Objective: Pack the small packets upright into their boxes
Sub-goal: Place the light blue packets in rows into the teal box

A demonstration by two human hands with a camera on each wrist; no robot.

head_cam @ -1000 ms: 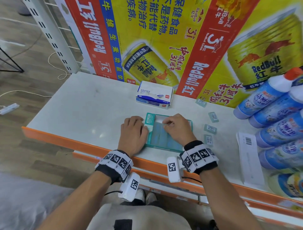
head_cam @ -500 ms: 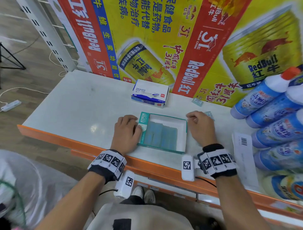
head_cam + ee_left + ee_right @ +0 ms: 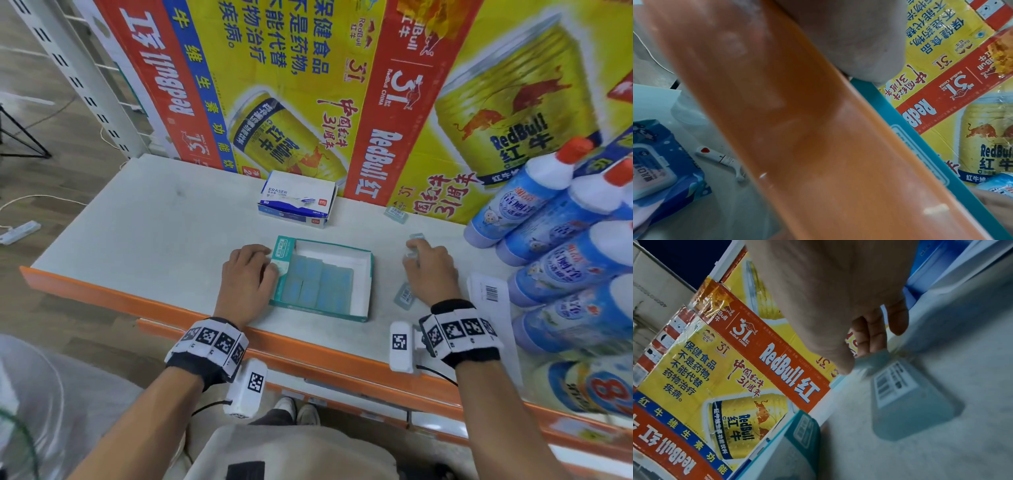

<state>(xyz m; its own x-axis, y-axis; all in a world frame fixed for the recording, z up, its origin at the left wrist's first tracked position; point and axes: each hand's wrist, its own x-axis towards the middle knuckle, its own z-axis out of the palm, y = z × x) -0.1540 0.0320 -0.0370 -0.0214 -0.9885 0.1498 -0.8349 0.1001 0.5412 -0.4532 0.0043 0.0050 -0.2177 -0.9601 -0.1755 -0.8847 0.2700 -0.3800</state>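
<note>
A shallow teal box (image 3: 369, 284) lies open on the white shelf, with several pale blue packets (image 3: 320, 282) lying flat inside it. My left hand (image 3: 248, 274) rests at its left side, fingers curled on the end flap; the left wrist view shows only the box wall (image 3: 900, 128). My right hand (image 3: 428, 270) is right of the box, thumb and fingers closing on a small packet (image 3: 872, 361). Another loose packet (image 3: 405, 295) with a barcode lies flat under that wrist (image 3: 906, 402). Two more packets lie farther back (image 3: 416, 236) (image 3: 395, 214).
A blue and white eraser box (image 3: 296, 198) stands behind the teal box. Blue bottles (image 3: 565, 240) are stacked at the right beside a white barcode slip (image 3: 489, 294). Red Bull cartons (image 3: 376, 102) wall the back. The orange shelf edge (image 3: 308, 346) runs in front.
My right hand has left the inside of the teal box and moved right onto the loose packets. The left hand stays at the box's left side.
</note>
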